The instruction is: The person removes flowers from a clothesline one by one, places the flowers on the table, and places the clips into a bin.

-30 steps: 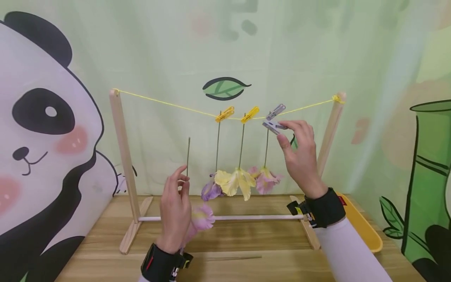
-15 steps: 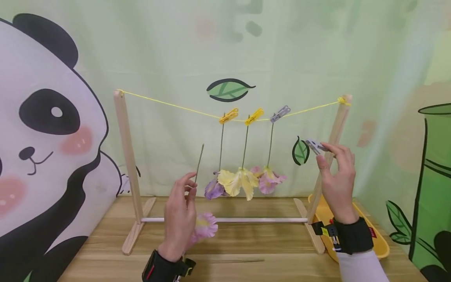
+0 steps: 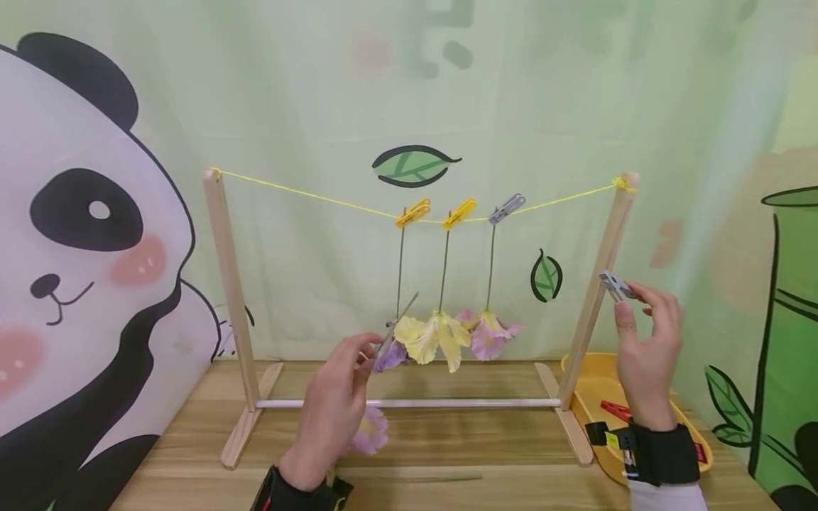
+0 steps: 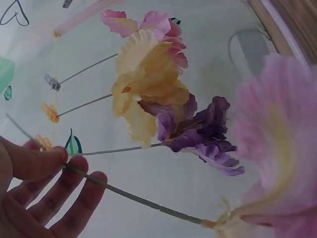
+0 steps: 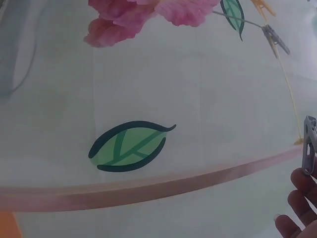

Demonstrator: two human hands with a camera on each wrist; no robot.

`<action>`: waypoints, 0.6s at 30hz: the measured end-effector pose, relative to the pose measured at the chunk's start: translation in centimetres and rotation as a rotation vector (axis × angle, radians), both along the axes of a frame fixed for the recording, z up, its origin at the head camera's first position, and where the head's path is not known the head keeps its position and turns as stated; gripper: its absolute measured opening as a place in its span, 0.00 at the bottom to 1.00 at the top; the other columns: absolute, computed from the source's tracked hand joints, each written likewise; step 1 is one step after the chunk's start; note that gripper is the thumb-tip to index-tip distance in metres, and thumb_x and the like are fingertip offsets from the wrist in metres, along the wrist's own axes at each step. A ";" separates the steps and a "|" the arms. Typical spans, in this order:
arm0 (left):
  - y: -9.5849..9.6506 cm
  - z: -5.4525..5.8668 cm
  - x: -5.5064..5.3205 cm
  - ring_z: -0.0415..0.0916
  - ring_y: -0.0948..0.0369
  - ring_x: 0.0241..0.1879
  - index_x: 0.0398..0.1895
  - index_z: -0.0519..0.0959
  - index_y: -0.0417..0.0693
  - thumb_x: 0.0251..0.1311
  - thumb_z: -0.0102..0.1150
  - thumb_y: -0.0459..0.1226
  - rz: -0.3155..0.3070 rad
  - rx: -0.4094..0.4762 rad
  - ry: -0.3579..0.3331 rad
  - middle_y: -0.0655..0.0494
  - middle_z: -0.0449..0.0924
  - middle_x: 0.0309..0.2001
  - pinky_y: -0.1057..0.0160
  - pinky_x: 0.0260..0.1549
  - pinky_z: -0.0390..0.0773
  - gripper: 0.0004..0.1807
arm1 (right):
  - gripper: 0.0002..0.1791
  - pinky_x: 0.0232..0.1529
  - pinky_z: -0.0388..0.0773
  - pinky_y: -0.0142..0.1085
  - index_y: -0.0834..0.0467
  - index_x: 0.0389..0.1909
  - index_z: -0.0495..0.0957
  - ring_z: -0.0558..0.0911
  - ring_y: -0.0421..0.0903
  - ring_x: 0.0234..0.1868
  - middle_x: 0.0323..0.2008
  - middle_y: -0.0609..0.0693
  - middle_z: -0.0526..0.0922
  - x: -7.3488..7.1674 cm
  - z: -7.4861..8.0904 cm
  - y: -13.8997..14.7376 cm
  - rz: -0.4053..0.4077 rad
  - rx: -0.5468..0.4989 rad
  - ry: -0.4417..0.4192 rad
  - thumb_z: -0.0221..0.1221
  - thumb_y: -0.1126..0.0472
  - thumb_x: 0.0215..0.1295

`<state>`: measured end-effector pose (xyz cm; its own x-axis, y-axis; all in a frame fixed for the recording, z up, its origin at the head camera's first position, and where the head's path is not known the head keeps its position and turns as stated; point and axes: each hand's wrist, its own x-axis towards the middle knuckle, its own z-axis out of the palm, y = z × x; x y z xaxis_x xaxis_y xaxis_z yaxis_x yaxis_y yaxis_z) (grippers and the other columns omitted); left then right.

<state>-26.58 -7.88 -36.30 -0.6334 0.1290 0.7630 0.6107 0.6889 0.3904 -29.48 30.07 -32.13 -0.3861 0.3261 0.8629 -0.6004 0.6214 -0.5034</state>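
Note:
My left hand [image 3: 335, 404] pinches the green stem [image 4: 143, 201] of a pink artificial flower [image 4: 270, 144] between thumb and fingers. Its bloom hangs low, below the hand, and the bare stem end points up and to the right. In my right hand [image 3: 652, 348] a grey clothespin [image 3: 615, 285] is pinched, beside the rack's right post. Three flowers hang upside down from the yellow string [image 3: 307, 193]: a purple one [image 4: 198, 126] and a yellow one [image 3: 434, 337] under yellow clothespins [image 3: 460, 213], and a pink one [image 3: 491, 337] under a grey clothespin [image 3: 508, 209].
The string runs between two wooden posts [image 3: 231, 284], joined low down by a white bar [image 3: 460, 403]. At the right a yellow tray [image 3: 584, 383] holds a red clothespin [image 3: 615, 409]. A thin stem-like strip [image 3: 441, 479] lies on the wooden table [image 3: 498, 440].
My right hand has moved right and down, away from the string, carrying the grey clothespin. The left hand has shifted slightly right, and its stem now tilts further right.

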 end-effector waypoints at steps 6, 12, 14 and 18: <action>0.6 0.0 0.9 0.73 0.68 0.29 0.53 0.75 0.55 0.62 0.57 0.28 -0.077 -0.101 -0.011 0.61 0.78 0.42 0.68 0.22 0.74 0.18 | 0.18 0.50 0.56 0.34 0.64 0.57 0.75 0.66 0.44 0.51 0.49 0.64 0.73 -1.8 -1.5 2.8 -0.047 0.017 -0.033 0.57 0.68 0.67; 1.7 -0.6 1.2 0.73 0.67 0.30 0.54 0.75 0.60 0.60 0.58 0.26 -0.150 -0.286 -0.041 0.62 0.78 0.45 0.69 0.22 0.72 0.23 | 0.18 0.48 0.57 0.31 0.60 0.58 0.75 0.66 0.44 0.50 0.48 0.53 0.73 -2.4 -2.5 5.4 -0.115 -0.007 -0.120 0.57 0.64 0.68; 2.2 -1.1 1.1 0.74 0.66 0.32 0.54 0.75 0.61 0.59 0.59 0.25 -0.181 -0.346 -0.040 0.63 0.78 0.43 0.68 0.24 0.73 0.24 | 0.18 0.47 0.57 0.32 0.60 0.58 0.75 0.66 0.43 0.49 0.46 0.50 0.72 -2.7 -3.0 6.4 -0.134 -0.010 -0.141 0.56 0.63 0.68; 3.2 -2.2 1.3 0.71 0.66 0.30 0.54 0.74 0.61 0.54 0.58 0.20 -0.241 -0.438 -0.065 0.64 0.76 0.41 0.68 0.28 0.73 0.30 | 0.18 0.47 0.57 0.32 0.62 0.58 0.74 0.65 0.45 0.48 0.46 0.54 0.71 -3.2 -4.4 8.1 -0.163 0.014 -0.189 0.55 0.63 0.69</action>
